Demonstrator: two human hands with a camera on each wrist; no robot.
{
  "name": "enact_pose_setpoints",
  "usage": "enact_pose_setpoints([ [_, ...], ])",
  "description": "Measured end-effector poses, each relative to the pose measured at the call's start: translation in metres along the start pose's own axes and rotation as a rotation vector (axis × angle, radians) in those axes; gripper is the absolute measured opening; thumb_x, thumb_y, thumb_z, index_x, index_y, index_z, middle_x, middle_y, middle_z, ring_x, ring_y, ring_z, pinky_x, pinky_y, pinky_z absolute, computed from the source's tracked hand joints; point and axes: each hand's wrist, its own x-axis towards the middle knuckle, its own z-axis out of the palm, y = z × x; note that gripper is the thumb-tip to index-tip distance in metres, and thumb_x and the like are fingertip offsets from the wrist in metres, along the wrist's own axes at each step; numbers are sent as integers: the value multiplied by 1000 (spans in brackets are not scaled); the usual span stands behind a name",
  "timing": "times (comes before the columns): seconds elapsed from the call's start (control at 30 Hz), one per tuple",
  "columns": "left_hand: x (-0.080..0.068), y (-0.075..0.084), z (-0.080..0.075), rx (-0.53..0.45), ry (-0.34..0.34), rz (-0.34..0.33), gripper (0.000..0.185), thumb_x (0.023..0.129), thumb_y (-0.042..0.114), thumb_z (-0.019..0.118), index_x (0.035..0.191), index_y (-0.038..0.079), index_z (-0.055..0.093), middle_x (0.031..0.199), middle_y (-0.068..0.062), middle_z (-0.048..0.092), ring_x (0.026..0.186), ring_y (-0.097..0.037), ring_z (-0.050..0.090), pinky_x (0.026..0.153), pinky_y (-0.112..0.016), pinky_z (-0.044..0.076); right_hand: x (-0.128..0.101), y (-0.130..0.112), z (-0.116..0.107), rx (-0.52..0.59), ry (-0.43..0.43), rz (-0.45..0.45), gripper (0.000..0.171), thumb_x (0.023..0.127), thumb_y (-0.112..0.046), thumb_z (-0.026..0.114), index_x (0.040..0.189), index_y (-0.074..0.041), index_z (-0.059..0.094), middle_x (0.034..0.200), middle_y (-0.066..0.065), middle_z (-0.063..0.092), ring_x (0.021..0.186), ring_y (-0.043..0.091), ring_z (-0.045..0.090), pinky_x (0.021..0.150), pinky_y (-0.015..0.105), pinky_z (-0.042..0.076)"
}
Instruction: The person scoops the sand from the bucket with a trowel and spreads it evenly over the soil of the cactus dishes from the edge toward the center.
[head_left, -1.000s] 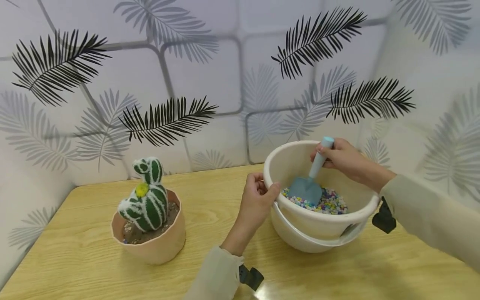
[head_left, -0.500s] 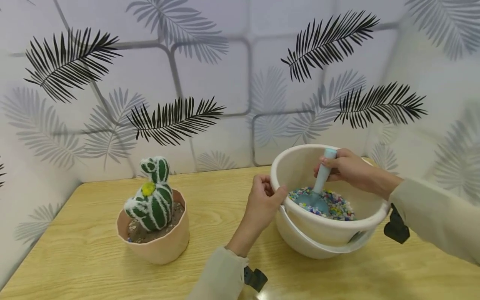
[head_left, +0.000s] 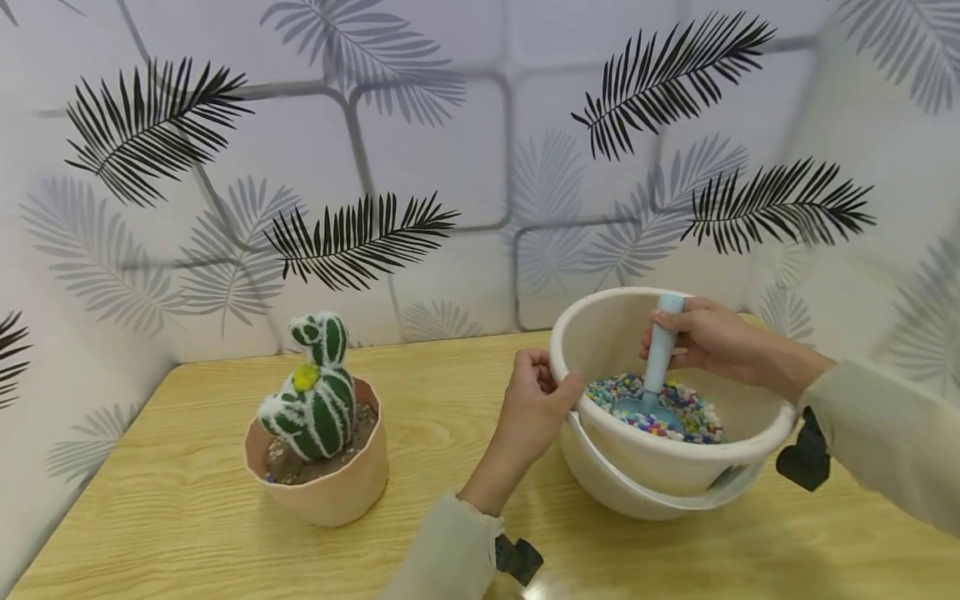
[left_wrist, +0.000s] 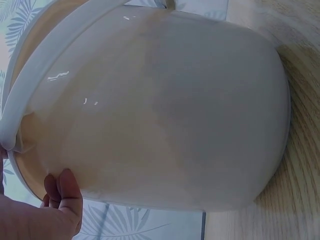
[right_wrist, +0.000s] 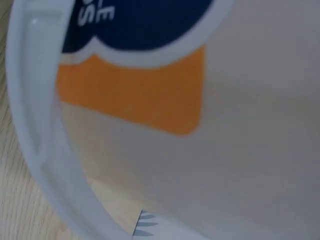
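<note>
A white bucket [head_left: 678,477] stands on the right side of the table, its bail handle hanging down across the front. Small multicoloured beads [head_left: 693,417] cover its bottom. My left hand [head_left: 528,408] grips the bucket's left rim, thumb on top and fingers outside; in the left wrist view, fingers [left_wrist: 67,197] lie against the bucket's wall. My right hand [head_left: 723,343] holds a light blue toy shovel [head_left: 662,358] by its handle, inside the bucket. The shovel's blade is partly buried in the beads. Only the bucket's outside, with an orange and dark blue label [right_wrist: 135,92], shows in the right wrist view.
A peach-coloured pot [head_left: 330,492] with a green and white knitted-looking cactus [head_left: 322,408] stands to the left on the wooden table [head_left: 187,533]. Behind the table rises a wall [head_left: 450,275] with a leaf pattern.
The shovel's blade has gone down deeper into the beads, and the right hand has lowered with it. The left hand keeps its grip on the rim. The whole head view has shifted slightly.
</note>
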Motion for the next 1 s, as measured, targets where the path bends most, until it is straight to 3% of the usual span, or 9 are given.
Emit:
enact_pose_setpoints([
  [0.37, -3, 0, 1, -8, -3, -6, 38, 87, 19, 61, 115, 1, 44, 88, -5, 49, 79, -13, 48, 67, -21, 46, -7, 1, 0, 66, -29, -32, 29, 103, -33, 37, 101, -8, 52, 91, 0, 62, 94, 14, 67, 85, 29, 54],
  [0.67, -4, 0, -1, -17, 17, 1, 39, 87, 20, 62, 116, 0, 44, 87, -5, 50, 79, -13, 48, 67, -21, 45, -6, -2, 2, -59, -11, -56, 30, 104, -32, 36, 103, -6, 51, 89, -1, 71, 88, 12, 70, 79, 30, 57],
  [1.0, -2, -2, 1, -18, 49, 13, 37, 84, 18, 62, 112, -1, 46, 90, -4, 48, 82, -12, 48, 69, -18, 45, -5, -2, -4, 112, 24, -68, 26, 104, -28, 36, 98, -8, 50, 82, 1, 67, 82, 15, 70, 74, 34, 58],
])
